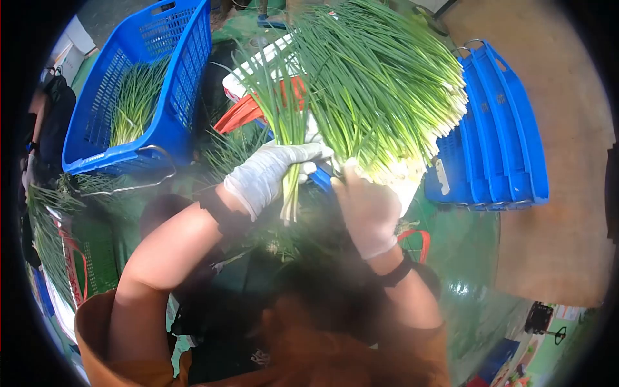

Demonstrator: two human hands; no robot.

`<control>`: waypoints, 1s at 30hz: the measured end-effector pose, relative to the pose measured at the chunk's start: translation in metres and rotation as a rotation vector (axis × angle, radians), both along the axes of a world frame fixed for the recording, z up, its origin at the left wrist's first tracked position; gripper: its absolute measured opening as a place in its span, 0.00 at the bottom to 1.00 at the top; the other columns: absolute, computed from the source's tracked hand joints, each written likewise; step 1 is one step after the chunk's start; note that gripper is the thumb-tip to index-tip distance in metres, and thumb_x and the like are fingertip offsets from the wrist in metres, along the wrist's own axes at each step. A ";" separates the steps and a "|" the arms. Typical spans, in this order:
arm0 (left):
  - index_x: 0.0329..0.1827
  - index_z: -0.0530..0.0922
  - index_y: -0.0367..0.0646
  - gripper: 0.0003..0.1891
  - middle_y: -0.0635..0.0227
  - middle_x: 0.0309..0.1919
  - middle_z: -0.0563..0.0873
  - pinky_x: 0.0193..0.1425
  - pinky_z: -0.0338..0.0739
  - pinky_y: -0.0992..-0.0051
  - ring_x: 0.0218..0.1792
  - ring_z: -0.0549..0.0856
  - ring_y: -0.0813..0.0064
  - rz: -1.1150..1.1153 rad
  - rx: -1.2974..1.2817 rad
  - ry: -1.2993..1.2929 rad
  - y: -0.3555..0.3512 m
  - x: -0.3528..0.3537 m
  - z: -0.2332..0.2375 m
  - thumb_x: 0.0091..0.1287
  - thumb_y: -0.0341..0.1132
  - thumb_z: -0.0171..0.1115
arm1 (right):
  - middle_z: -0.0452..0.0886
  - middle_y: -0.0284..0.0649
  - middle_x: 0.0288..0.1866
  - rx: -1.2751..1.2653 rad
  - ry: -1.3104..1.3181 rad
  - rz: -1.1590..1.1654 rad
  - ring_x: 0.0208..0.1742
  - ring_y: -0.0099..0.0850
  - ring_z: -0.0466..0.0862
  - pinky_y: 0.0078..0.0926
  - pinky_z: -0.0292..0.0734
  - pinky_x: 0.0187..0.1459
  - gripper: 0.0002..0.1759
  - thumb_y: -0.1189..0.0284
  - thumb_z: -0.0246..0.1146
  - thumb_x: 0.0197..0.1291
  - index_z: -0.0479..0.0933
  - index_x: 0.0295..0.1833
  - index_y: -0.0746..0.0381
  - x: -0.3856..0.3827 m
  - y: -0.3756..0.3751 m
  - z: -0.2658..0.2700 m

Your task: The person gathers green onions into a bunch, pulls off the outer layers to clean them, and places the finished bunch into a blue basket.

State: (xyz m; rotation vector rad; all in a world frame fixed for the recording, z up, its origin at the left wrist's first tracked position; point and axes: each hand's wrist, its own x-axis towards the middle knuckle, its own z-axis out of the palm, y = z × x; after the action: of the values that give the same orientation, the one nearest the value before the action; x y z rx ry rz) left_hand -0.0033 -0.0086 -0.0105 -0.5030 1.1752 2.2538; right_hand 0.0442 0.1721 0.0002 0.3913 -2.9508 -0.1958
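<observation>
My left hand [267,171], in a white glove, is wrapped round a small bunch of spring onions [289,126]. Their white root ends point down below the fist and the green leaves fan upward. My right hand [369,209], also gloved, is at the lower edge of a large heap of spring onions [380,84], thumb and forefinger bent together close to the stalks. I cannot tell what is between those fingers. A blue strip-like piece [320,178] shows between the two hands. Beneath the heap, part of a white surface [409,193] is visible.
A blue crate [184,84] with spring onions [137,103] in it stands at the upper left. Nested blue crates [509,129] are to the right, by a brown board [554,245]. Red-orange strips [242,113] lie behind my left hand. Loose leaves litter the green floor [461,258].
</observation>
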 end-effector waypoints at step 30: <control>0.49 0.78 0.35 0.14 0.69 0.34 0.84 0.25 0.70 0.88 0.24 0.77 0.86 -0.040 -0.076 0.241 -0.002 0.018 0.031 0.61 0.26 0.66 | 0.77 0.31 0.28 -1.476 -0.655 -0.239 0.28 0.17 0.73 0.19 0.73 0.34 0.12 0.70 0.58 0.66 0.80 0.35 0.68 0.005 -0.014 0.008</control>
State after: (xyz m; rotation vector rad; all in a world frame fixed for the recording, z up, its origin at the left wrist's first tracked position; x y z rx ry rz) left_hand 0.0148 -0.0109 0.0200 -0.2379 1.3813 2.2890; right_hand 0.0495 0.1579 0.0080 -0.1705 -2.6410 2.2171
